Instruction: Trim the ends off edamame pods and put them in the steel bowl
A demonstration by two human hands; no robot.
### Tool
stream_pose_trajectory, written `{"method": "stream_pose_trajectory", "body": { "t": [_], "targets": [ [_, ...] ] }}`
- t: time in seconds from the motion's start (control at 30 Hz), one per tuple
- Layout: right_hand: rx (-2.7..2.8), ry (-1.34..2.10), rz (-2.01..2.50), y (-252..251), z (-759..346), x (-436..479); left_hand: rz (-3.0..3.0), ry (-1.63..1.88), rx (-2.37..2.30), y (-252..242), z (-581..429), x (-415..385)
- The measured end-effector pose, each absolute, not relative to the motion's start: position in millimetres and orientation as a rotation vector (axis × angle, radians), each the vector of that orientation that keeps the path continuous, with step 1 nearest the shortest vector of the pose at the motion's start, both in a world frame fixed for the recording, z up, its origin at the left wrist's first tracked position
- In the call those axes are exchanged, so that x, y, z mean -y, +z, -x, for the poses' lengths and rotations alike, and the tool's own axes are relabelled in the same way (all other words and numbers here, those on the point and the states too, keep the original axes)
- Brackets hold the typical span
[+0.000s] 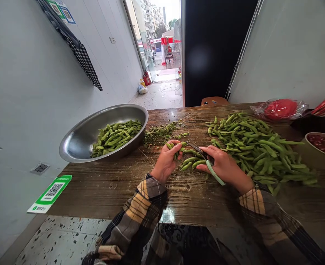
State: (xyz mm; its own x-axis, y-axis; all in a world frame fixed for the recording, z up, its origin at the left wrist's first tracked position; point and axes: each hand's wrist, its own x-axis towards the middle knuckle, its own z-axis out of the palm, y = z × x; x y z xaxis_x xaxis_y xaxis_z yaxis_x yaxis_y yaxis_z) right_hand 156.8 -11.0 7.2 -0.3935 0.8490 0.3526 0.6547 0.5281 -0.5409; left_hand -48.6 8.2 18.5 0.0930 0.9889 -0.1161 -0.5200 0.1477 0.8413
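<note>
Several green edamame pods (pixel 176 146) are pinched in my left hand (pixel 166 162), over the middle of the wooden table. My right hand (pixel 223 165) grips scissors (pixel 210 167) with pale green handles, their blades pointing left at the tip of a held pod. Whether the blades are parted I cannot tell. A few loose pods (pixel 191 162) lie on the wood between my hands. To the right spreads a large heap of edamame pods (pixel 256 147). On the left a tilted steel basin (pixel 76 141) holds more pods (pixel 115 138).
Small green trimmings (pixel 162 132) lie beside the basin on the wooden table (pixel 101 191). At the right stand a bowl of red contents (pixel 324 145) and a red item in clear plastic (pixel 281 109). A green QR card (pixel 52 193) sits at the table's left edge.
</note>
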Motion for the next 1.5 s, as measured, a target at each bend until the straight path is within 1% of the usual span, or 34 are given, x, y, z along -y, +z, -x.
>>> {"method": "stream_pose_trajectory", "body": {
  "t": [0.23,0.43,0.6,0.83,0.97,1.1,1.23,1.33,1.43,1.5],
  "targets": [
    [2.165,0.455,1.225,7,-154,12,-0.836,1.175,-0.794,14,42,-4],
    [2.129,0.488,1.142,5,-154,11,-0.856,1.161,-0.775,13,41,-2],
    [2.154,0.503,1.118,6,-154,10,-0.806,1.173,-0.784,17,42,-3],
    [2.037,0.382,1.212,3,-158,7,-0.6,1.292,-0.792,19,56,-13],
    [2.033,0.382,1.215,6,-158,7,-0.587,1.225,-0.813,19,60,-15],
    [2.025,0.376,1.225,9,-157,8,-0.867,1.112,-0.914,15,56,-14],
    [2.02,0.362,1.225,7,-157,7,-1.53,1.017,-1.268,4,50,-16],
    [2.025,0.34,1.217,4,-157,5,-2.008,0.826,-1.452,-3,49,-17],
    [2.033,0.341,1.215,2,-158,4,-2.188,0.598,-1.482,-4,49,-15],
    [2.042,0.354,1.208,3,-158,5,-2.229,0.527,-1.507,-2,49,-14]
  ]
}}
